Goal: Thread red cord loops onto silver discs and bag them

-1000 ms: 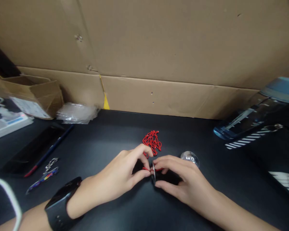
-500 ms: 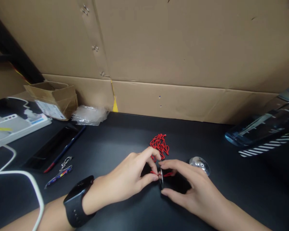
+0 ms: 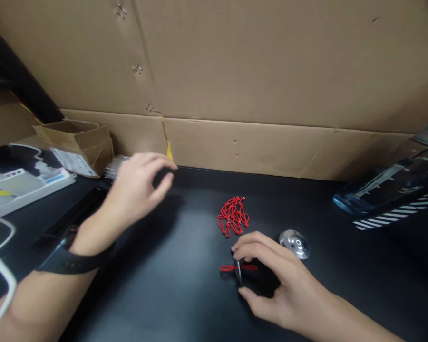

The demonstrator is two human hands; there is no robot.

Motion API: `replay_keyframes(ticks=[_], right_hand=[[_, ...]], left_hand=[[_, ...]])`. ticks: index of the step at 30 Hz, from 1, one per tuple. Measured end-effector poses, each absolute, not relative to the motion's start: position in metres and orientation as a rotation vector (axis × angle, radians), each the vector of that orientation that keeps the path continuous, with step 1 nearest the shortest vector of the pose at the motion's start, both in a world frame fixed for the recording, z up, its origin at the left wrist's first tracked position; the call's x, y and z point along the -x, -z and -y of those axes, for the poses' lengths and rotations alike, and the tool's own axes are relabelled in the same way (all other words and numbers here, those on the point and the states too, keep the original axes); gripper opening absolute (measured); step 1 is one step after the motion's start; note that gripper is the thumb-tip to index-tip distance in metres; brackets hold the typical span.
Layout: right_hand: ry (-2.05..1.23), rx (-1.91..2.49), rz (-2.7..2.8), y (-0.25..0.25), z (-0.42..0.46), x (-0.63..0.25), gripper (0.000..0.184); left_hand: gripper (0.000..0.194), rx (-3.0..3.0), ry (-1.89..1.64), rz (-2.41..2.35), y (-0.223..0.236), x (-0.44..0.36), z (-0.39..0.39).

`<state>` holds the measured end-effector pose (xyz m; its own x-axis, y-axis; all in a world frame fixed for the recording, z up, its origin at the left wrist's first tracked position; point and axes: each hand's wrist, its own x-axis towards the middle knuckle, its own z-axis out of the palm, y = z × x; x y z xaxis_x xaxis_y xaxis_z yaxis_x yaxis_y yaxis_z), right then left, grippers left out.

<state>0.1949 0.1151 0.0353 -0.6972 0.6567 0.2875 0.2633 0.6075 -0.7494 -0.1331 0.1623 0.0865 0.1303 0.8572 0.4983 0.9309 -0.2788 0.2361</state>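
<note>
My right hand pinches a thin round disc edge-on by its rim, between thumb and fingers. A red cord loop passes through the disc's middle and sticks out on both sides. My left hand is raised over the back left of the table, thumb and fingers apart and holding nothing. Behind it lie clear plastic bags, partly covered by the hand. A pile of red cord loops lies beyond my right hand. To the right rests a shiny, shallow round piece with a small ring at its centre.
A small open cardboard box and a white power strip stand at left, near a dark flat device and a white cable. A blue-tinted bottle lies at right. A cardboard wall closes the back.
My left hand has let go of the red cord and moved up and left toward the plastic bags. My right hand keeps the disc in nearly the same place.
</note>
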Motion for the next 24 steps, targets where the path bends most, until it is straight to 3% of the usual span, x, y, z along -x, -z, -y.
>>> replay_keyframes(ticks=[6, 12, 17, 24], right_hand=[[-0.948, 0.728, 2.265, -0.042, -0.114, -0.197, 0.049], [-0.896, 0.732, 2.266, -0.045, -0.114, -0.200, 0.050], [-0.878, 0.699, 2.261, -0.046, -0.112, -0.199, 0.047], [-0.733, 0.708, 2.228, -0.055, -0.115, -0.204, 0.045]], left_hand=[[0.036, 1.932, 0.391, 2.095, -0.077, 0.192, -0.177], [0.050, 1.813, 0.317, 2.131, -0.074, 0.210, -0.177], [0.051, 1.713, 0.683, 1.926, -0.087, 0.215, -0.163], [0.030, 1.867, 1.133, 1.721, -0.096, 0.152, -0.142]])
